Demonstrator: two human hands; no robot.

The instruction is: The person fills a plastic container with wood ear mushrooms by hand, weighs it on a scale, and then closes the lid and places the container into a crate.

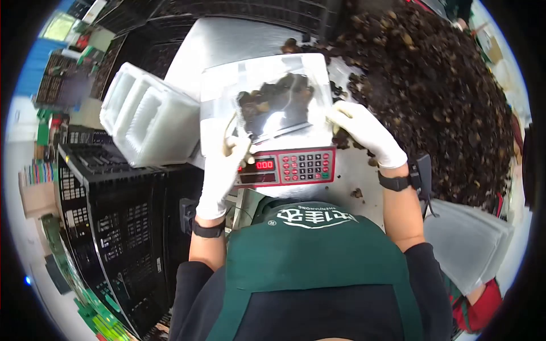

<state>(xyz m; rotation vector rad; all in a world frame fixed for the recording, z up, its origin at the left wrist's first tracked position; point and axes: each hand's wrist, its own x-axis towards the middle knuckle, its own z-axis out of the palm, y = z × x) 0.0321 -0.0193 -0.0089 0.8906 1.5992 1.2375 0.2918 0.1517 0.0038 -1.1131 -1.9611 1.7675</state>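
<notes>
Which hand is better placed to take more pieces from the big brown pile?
Right, probably. The right hand rests at the right edge of the bag, beside the pile. The left hand grips its left edge, above the scale, farther from the pile.

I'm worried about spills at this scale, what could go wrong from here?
The clear bag is held only at its edges by the left hand and right hand, so pieces might slip out onto the scale. The brown pile sits close beside the scale; stray pieces may touch the platform and skew the reading.
</notes>
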